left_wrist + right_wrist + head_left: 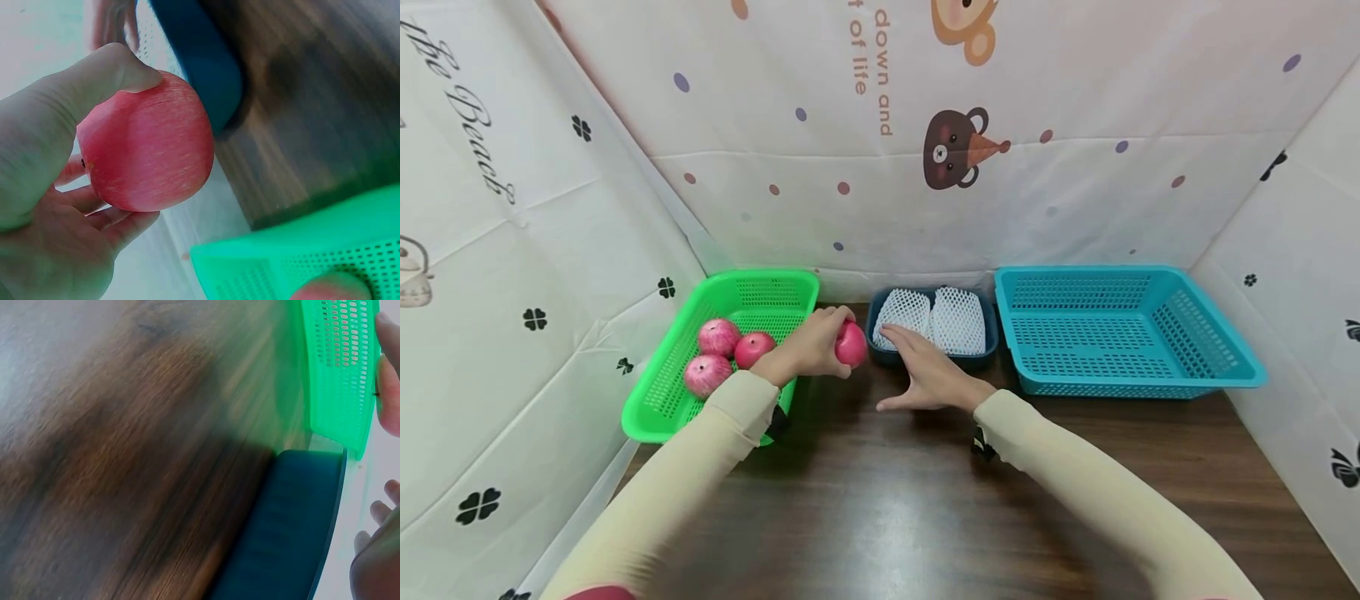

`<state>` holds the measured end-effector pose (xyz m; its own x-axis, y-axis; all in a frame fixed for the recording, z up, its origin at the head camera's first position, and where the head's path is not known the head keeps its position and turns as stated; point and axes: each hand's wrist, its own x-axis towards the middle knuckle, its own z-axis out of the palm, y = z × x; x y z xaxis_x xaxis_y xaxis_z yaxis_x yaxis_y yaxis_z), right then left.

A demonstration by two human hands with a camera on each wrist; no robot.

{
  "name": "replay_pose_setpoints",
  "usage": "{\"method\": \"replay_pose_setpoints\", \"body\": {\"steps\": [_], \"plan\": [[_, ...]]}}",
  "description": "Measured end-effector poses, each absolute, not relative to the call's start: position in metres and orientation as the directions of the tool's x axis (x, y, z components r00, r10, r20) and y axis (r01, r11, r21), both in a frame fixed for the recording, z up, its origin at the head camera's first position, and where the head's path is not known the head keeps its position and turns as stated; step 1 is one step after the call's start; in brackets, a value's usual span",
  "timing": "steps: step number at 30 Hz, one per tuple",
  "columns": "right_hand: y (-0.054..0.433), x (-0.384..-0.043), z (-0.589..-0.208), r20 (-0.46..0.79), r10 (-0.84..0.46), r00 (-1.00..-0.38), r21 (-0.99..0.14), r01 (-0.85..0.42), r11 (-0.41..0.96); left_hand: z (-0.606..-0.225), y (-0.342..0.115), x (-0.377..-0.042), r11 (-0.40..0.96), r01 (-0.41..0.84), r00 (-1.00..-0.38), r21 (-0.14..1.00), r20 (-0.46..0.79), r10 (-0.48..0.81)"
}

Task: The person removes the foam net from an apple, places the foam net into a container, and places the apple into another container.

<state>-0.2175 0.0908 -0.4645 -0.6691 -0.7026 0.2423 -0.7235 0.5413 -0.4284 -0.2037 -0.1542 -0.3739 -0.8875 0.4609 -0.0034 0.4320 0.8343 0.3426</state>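
Observation:
My left hand (817, 343) grips a red apple (851, 344), thumb on one side and fingers beneath, as the left wrist view shows of the apple (147, 144). It is held between the green basket (658, 400) and a dark blue tray (992, 333). Two white foam net sleeves (958, 321) lie side by side in that tray. Facing the apple, my right hand (934, 373) has its thumb and fingers spread with nothing between them, its fingertips over the near left part of the tray. Three more apples (708, 375) sit in the green basket.
At the right stands a light blue perforated basket (1135, 387) with a bare bottom. All containers rest on a dark wooden table (880, 517). Printed white cloth (760, 200) closes off the back and both sides.

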Motion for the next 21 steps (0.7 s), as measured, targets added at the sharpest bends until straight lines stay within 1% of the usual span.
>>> {"method": "replay_pose_setpoints", "body": {"steps": [4,8,16,19,21], "plan": [[0.083,-0.217,-0.464,0.237,-0.714,-0.659,-0.425,-0.731,0.534,-0.370,-0.164,-0.206,0.841,0.401,-0.902,0.363,-0.005,0.432],[0.075,-0.217,-0.464,0.238,-0.724,-0.647,-0.417,-0.742,0.525,-0.366,-0.175,-0.208,0.852,0.384,-0.913,0.357,0.009,0.408],[0.054,-0.214,-0.461,0.268,-0.749,-0.606,-0.387,-0.780,0.492,-0.355,-0.196,-0.210,0.858,0.345,-0.933,0.380,0.034,0.359],[0.047,-0.213,-0.459,0.266,-0.756,-0.598,-0.373,-0.787,0.491,-0.351,-0.203,-0.213,0.861,0.345,-0.934,0.373,0.042,0.356],[0.042,-0.212,-0.458,0.260,-0.758,-0.597,-0.368,-0.788,0.494,-0.350,-0.209,-0.216,0.861,0.367,-0.927,0.352,0.062,0.369]]}}
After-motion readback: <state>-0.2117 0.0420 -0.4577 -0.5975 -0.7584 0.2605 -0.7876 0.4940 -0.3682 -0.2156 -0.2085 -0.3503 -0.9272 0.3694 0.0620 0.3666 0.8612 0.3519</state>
